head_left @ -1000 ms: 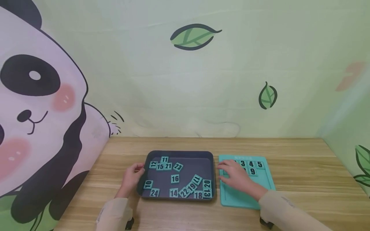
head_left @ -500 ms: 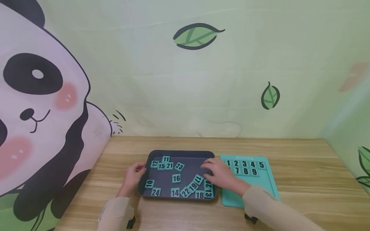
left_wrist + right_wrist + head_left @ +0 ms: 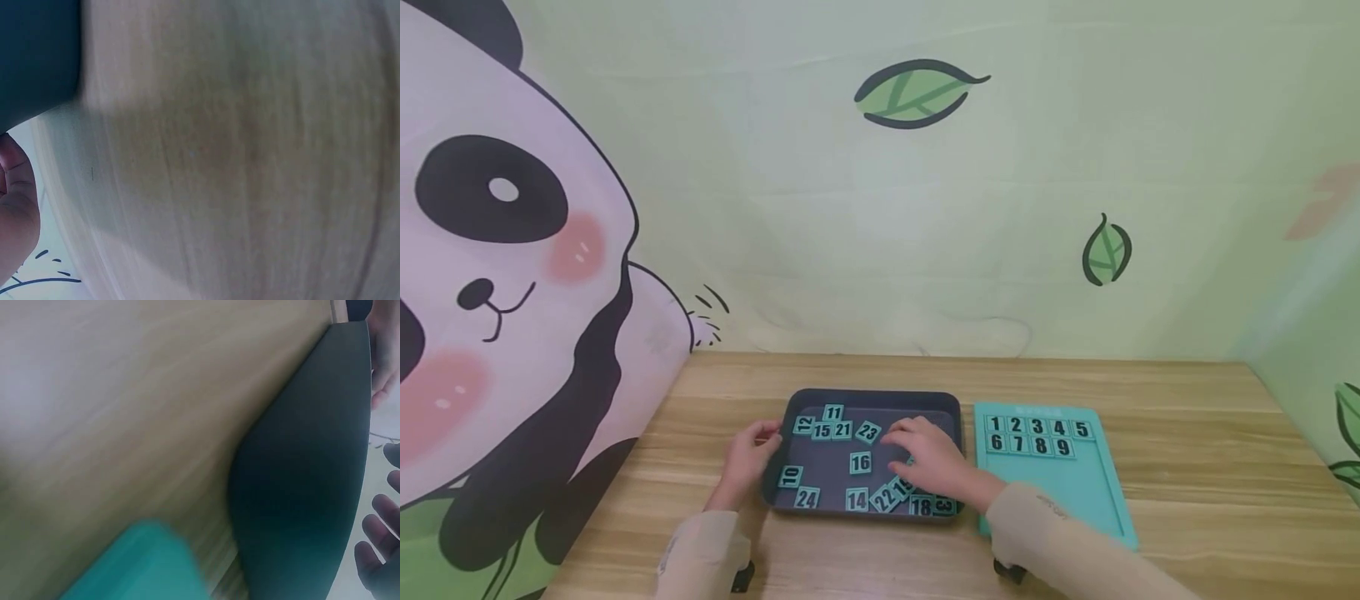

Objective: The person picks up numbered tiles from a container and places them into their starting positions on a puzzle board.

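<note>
A dark tray [image 3: 823, 472] holds loose teal number tiles, among them 23 [image 3: 868, 431], 16 [image 3: 861, 462] and 14 [image 3: 857, 500]. My left hand [image 3: 748, 457] grips the tray's left rim, fingers bent against the wall; the left wrist view shows only part of this hand [image 3: 17, 200] beside the tray [image 3: 37, 56]. Over the right half of the tray hovers my right hand [image 3: 928, 457], its fingertips just right of tile 23. In the right wrist view the fingers of this hand [image 3: 382, 540] are spread with nothing between them. It hides some tiles at the tray's right side.
To the tray's right lies a teal board [image 3: 1082, 487] with tiles 1 to 9 set in its two upper rows. Both stand on a wood-grain table [image 3: 865, 554]. Behind rises a green wall cloth [image 3: 790, 208] with a panda print [image 3: 587, 333].
My right hand has moved left, from over the teal board to above the tray, uncovering the board's tiles. My left hand stays at the tray's rim. The head view has shifted slightly.
</note>
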`<state>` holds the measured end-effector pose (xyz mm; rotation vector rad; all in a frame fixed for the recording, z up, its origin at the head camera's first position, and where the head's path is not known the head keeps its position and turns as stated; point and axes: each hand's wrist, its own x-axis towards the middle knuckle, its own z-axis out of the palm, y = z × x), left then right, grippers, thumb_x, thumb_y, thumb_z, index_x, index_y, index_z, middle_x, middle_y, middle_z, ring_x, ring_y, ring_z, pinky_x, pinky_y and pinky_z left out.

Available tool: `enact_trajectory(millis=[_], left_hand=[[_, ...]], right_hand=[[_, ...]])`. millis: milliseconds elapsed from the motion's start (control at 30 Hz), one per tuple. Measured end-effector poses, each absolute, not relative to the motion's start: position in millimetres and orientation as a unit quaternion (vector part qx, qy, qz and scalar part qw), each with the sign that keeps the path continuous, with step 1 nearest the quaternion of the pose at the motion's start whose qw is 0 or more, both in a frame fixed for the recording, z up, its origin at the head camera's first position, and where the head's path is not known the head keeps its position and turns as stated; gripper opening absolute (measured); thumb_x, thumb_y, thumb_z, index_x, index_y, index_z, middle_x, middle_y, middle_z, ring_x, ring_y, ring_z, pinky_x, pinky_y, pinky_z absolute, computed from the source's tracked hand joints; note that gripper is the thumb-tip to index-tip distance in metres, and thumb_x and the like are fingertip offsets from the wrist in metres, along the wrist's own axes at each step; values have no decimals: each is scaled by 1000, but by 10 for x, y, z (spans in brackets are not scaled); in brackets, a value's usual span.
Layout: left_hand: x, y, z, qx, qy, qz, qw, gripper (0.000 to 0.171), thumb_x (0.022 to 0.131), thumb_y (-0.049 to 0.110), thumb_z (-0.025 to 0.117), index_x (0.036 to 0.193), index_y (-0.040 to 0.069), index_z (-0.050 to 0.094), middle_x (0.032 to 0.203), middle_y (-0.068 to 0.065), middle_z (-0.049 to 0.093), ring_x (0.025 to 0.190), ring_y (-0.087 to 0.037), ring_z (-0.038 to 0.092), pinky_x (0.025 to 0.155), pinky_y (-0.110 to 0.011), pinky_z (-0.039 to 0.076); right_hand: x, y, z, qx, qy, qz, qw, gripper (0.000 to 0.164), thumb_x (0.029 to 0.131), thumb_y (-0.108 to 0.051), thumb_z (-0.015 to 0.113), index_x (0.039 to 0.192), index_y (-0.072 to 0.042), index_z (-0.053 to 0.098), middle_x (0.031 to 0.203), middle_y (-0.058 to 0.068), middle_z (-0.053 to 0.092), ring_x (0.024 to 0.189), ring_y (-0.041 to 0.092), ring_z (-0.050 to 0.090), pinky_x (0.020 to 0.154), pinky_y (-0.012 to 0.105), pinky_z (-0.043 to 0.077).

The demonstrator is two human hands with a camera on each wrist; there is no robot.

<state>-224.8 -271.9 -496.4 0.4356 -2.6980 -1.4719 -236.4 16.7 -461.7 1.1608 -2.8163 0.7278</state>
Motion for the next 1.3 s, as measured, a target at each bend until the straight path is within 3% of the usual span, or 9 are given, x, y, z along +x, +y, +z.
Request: enact_trajectory(millis=[167, 400, 633, 1033, 1300], left_hand=[[-2258, -2725, -4981, 142, -868, -475, 19, 29, 88, 8, 47, 115, -1, 53, 109, -18, 56, 102, -29, 51, 87, -42, 44], [-2248, -2712, -4973, 140, -870, -472, 32, 28, 87, 7, 49, 113, -2, 54, 107, -19, 58, 99, -29, 53, 85, -41, 46], [-2236, -2709, -4959, 133, -872, -469, 36, 28, 87, 7, 50, 113, -2, 55, 107, -19, 58, 99, -28, 54, 84, -42, 46], [-2231, -2701, -4965, 123, -871, -474, 48, 28, 87, 8, 50, 112, -3, 55, 106, -21, 59, 97, -30, 55, 81, -41, 47], [-2227, -2706, -4968, 137, -868, -476, 38, 28, 87, 9, 50, 113, -1, 55, 106, -18, 59, 98, -28, 54, 81, -40, 47]], right_hand=[[-2346, -49, -4642, 390, -894, 218, -17, 37, 84, -30, 56, 117, -14, 56, 124, 2, 52, 113, 20, 47, 94, 39, 40], [-2299, -378, -4682, 466, -862, 186, -65, 48, 91, -42, 37, 128, -13, 47, 139, 4, 39, 127, 24, 35, 100, 45, 34], [-2259, -691, -4756, 476, -860, 157, -96, 53, 92, -49, 24, 132, -19, 41, 143, -3, 31, 134, 21, 23, 100, 52, 29], [-2260, -984, -4816, 446, -869, 137, -166, 61, 88, -59, 16, 131, -25, 42, 139, -8, 37, 134, 18, 22, 102, 52, 25], [-2284, -936, -4835, 432, -880, 124, -157, 59, 89, -57, 19, 129, -22, 46, 139, -5, 38, 132, 20, 27, 101, 52, 28]])
